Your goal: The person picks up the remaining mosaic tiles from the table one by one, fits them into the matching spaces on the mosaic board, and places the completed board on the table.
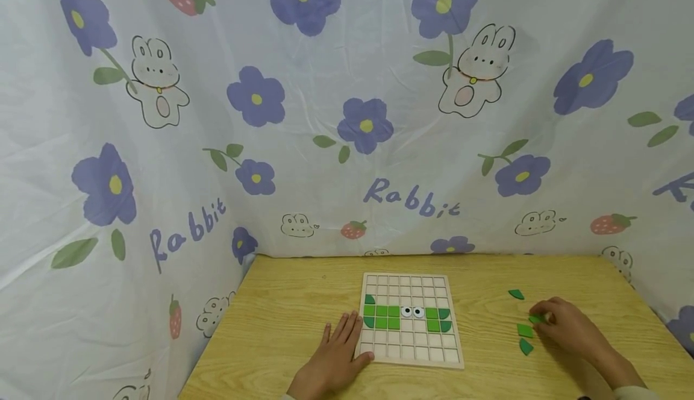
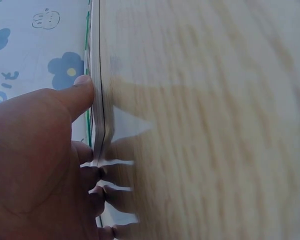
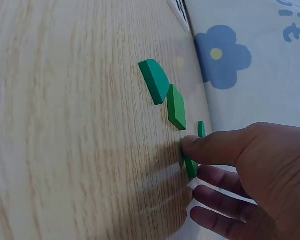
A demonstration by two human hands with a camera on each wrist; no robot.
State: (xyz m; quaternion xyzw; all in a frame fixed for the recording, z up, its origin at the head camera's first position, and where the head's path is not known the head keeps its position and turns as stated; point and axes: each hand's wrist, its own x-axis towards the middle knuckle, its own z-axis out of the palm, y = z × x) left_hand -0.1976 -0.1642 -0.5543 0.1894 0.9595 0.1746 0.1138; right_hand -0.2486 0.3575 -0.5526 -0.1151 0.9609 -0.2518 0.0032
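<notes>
Grid board [image 1: 409,355] is lying on the table [image 1: 293,291], your left hand [image 1: 337,355] is touching its left edge, fingers straight, and rightward your right hand [image 1: 575,329] is pinching a green piece [image 1: 535,318] near three loose ones [image 1: 525,330].

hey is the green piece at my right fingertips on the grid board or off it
Off. The right hand holds the green piece on or just above the table, apart from the grid board.

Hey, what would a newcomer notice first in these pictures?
Probably the rabbit-and-flower fabric behind the wooden table. Next, two eye tiles near the middle of the gridded board, between green tiles. Then, at the table's right, the right hand pinching a green piece near loose green pieces.
</notes>
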